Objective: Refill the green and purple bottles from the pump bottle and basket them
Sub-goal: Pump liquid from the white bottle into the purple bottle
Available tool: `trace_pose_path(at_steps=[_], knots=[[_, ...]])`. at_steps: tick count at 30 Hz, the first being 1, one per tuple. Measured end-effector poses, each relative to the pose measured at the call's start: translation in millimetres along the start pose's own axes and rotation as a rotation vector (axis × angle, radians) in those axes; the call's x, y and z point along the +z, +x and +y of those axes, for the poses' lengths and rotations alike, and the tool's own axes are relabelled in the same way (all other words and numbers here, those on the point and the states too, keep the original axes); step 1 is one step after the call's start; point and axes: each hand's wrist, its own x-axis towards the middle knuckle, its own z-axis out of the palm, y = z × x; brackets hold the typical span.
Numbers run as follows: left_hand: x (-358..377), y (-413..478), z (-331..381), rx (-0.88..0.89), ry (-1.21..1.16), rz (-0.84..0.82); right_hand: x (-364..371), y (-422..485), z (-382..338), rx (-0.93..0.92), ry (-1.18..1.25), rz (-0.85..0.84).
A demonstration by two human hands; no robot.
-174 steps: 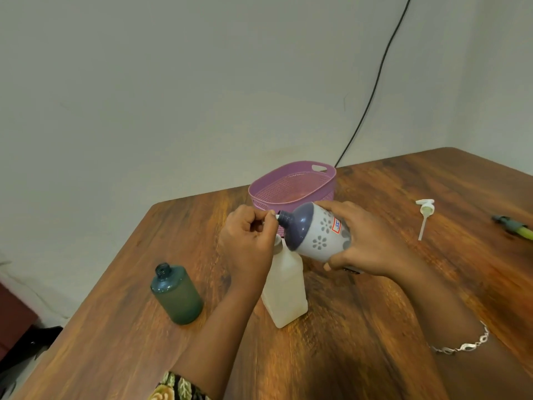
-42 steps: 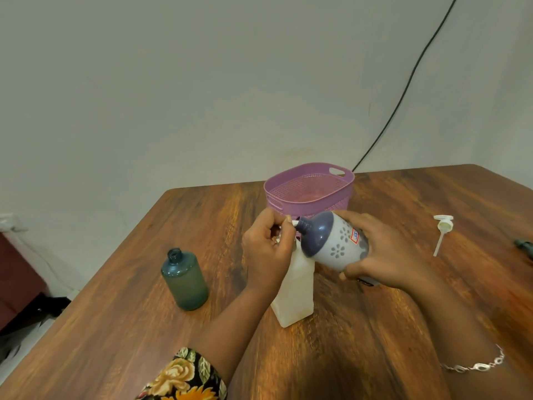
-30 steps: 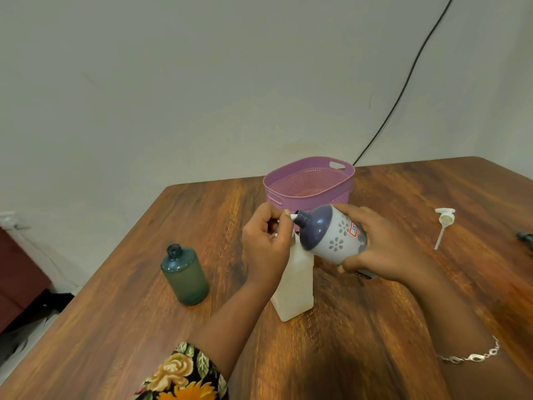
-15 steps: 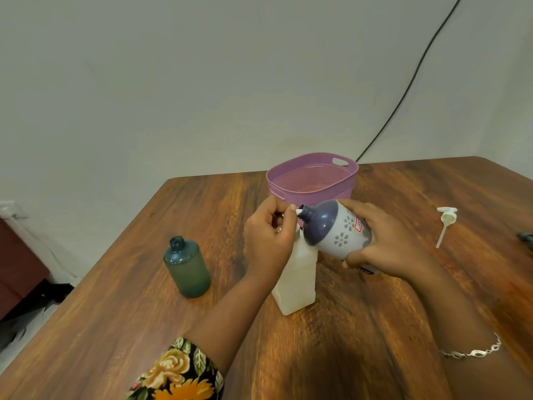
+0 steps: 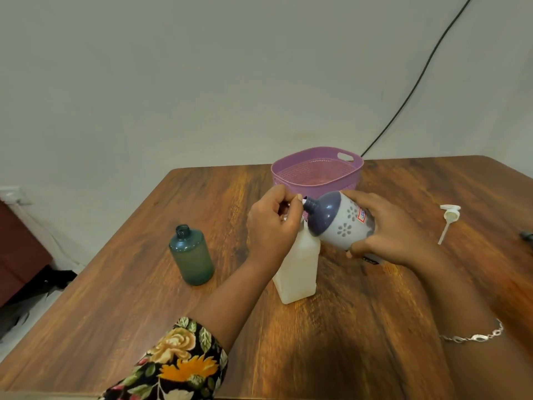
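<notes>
The white pump bottle stands mid-table. My left hand sits on its top, fingers curled round the pump head, which is mostly hidden; only a white nozzle tip shows. My right hand grips the purple bottle, which has a dark purple top and a pale flowered body. It is tilted on its side with its open mouth against the nozzle tip. The green bottle stands upright and uncapped to the left, apart from both hands. The purple basket sits just behind the hands and looks to hold nothing.
A white pump cap with its tube lies on the wooden table to the right. A dark object shows at the right edge. A black cable runs down the wall behind the basket.
Both hands keep the same pose, purple bottle mouth at the nozzle. Only the camera has shifted slightly; the green bottle and basket have not moved.
</notes>
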Motion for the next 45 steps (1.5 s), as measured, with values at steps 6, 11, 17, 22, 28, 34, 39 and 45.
trace_pose_path(at_steps=[6, 11, 17, 22, 28, 34, 39, 45], knots=[[2, 7, 1, 0.028, 0.023, 0.038, -4, 4, 1, -0.005, 0.013, -0.001], [5, 1, -5, 0.027, 0.038, 0.017, 1, 3, 3, 0.018, 0.017, -0.012], [-1, 15, -4, 0.186, 0.185, -0.03, -8, 5, -2, -0.002, -0.001, -0.001], [4, -2, -16, 0.115, 0.059, 0.004, -3, 4, -2, -0.001, -0.017, -0.033], [1, 12, -6, 0.204, 0.084, 0.017, -8, 2, -7, -0.006, 0.003, 0.01], [9, -4, -15, 0.123, -0.039, 0.078, -3, -1, -5, 0.007, -0.033, -0.018], [5, 5, -8, 0.118, -0.018, 0.034, -3, -1, -4, 0.022, -0.023, 0.0], [6, 0, -10, 0.09, -0.051, 0.055, -4, -2, -8, 0.018, -0.012, -0.005]])
